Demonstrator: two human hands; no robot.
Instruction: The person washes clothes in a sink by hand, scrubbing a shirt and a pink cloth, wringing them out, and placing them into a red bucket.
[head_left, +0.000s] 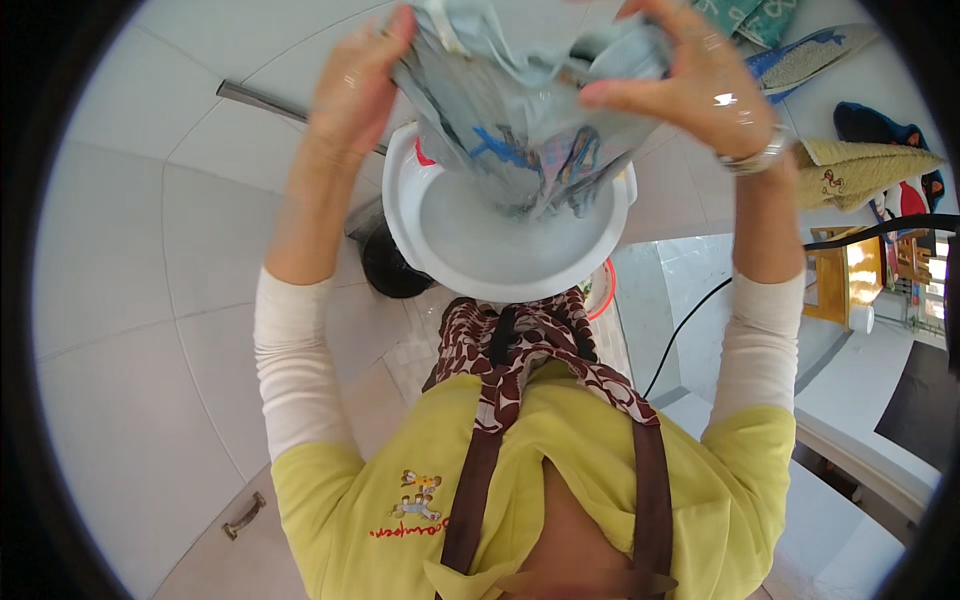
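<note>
A wet light-grey garment with a blue printed design hangs between my raised hands, blurred by motion. My left hand pinches its edge at the left. At the right, my right hand, with a bracelet at the wrist, has thumb and fingers spread around the cloth's upper part; how firmly it grips is hard to tell. The garment's lower end hangs over a white plastic basin of cloudy water, and water runs off it. Part of the garment's top is cut off by the picture's edge.
A black bucket stands left of the basin, and a red-rimmed bowl partly shows beneath its right side. Towels hang along the right wall. A dark cable crosses the right side. Wooden furniture stands farther off.
</note>
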